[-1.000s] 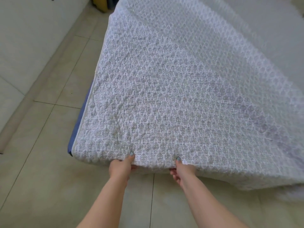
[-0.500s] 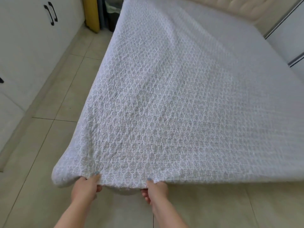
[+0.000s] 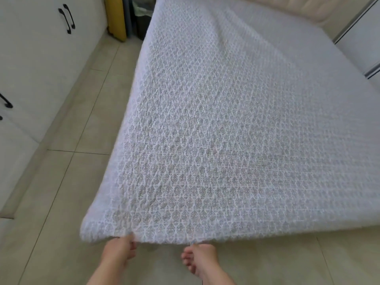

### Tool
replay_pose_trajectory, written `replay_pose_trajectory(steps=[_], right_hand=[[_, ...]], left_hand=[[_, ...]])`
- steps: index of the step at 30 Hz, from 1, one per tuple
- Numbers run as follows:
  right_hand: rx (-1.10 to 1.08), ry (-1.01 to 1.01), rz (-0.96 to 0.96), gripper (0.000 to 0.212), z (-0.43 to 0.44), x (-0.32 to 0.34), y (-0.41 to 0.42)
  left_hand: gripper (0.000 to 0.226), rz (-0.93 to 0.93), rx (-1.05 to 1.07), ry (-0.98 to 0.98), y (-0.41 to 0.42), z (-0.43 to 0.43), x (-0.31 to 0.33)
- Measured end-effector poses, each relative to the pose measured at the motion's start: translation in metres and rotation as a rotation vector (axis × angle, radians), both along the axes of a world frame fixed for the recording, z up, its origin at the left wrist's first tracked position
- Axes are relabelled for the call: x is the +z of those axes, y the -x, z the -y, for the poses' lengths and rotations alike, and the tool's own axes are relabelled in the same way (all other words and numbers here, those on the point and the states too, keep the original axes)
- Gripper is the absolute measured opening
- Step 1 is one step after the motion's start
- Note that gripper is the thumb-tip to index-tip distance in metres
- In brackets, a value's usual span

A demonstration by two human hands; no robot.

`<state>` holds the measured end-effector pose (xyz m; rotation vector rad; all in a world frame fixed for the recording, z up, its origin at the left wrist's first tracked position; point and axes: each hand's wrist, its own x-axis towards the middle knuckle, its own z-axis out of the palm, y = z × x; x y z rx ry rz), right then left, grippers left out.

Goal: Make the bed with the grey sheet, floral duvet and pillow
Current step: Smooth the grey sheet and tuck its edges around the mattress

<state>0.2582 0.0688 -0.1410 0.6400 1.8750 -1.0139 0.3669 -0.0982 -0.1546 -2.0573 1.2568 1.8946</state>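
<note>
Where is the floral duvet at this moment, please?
In the head view, the floral duvet fills the centre and right; the left hand and right hand grip its near edge above the tiled floor.

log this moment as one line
phase: laying duvet | left hand: grips near edge | right hand: grips near edge | duvet: spread out, near edge above floor

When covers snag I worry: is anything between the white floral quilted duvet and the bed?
Nothing visible. Left hand and right hand grip the white floral quilted duvet by its near edge; its surface shows no lumps.
</note>
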Motion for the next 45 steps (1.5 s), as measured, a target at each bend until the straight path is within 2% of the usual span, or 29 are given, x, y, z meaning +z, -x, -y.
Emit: replay_pose_trajectory(steps=[2, 4, 6, 8, 9, 14, 17, 20, 22, 25, 29, 31, 34, 38, 42, 45], right_hand=[[-0.003, 0.017, 0.024, 0.034, 0.004, -0.005, 0.003], [0.041, -0.001, -0.031, 0.028, 0.017, -0.002, 0.011], [0.179, -0.023, -0.154, 0.019, 0.036, 0.009, 0.022], [0.363, -0.035, -0.292, 0.009, 0.058, 0.022, 0.036], [0.46, -0.034, -0.354, 0.01, 0.07, 0.028, 0.045], [0.81, -0.046, -0.65, 0.041, 0.13, 0.038, 0.106], [0.96, -0.063, -0.668, 0.06, 0.162, 0.03, 0.151], [1.079, -0.131, -0.675, 0.081, 0.19, 0.022, 0.197], [1.11, -0.157, -0.685, 0.087, 0.203, 0.018, 0.223], [1.127, -0.192, -0.713, 0.089, 0.215, 0.012, 0.25], [1.133, -0.23, -0.781, 0.073, 0.225, -0.001, 0.281], [1.068, -0.196, -0.843, 0.045, 0.225, -0.009, 0.288], [1.017, -0.158, -0.859, 0.006, 0.225, -0.013, 0.291], [1.079, -0.205, -0.899, 0.011, 0.227, -0.012, 0.288], [1.117, -0.21, -0.96, 0.015, 0.228, -0.003, 0.276], [1.097, -0.185, -0.99, 0.012, 0.231, 0.01, 0.266]], left_hand=[[0.022, 0.012, -0.082, -0.019, 0.002, 0.01, -0.002], [0.024, 0.053, -0.16, 0.062, 0.0, 0.026, -0.007], [0.031, 0.047, -0.184, 0.129, 0.002, 0.04, -0.009], [0.022, 0.049, -0.209, 0.21, 0.015, 0.052, 0.0], [0.025, 0.034, -0.208, 0.238, 0.023, 0.06, 0.002], [0.057, 0.076, -0.277, 0.349, 0.067, 0.096, 0.01], [0.063, 0.067, -0.377, 0.458, 0.098, 0.115, 0.007], [0.077, 0.002, -0.392, 0.503, 0.143, 0.138, 0.003], [0.077, 0.011, -0.345, 0.542, 0.171, 0.153, 0.0], [0.066, 0.04, -0.27, 0.617, 0.201, 0.173, -0.002], [0.058, 0.09, -0.225, 0.678, 0.236, 0.197, -0.005], [0.053, 0.101, -0.21, 0.682, 0.242, 0.204, -0.007], [0.03, 0.119, -0.168, 0.68, 0.241, 0.214, -0.013], [0.012, 0.126, -0.217, 0.682, 0.239, 0.226, -0.016], [0.01, 0.121, -0.313, 0.663, 0.235, 0.234, -0.017], [0.009, 0.1, -0.255, 0.697, 0.225, 0.236, -0.003]])
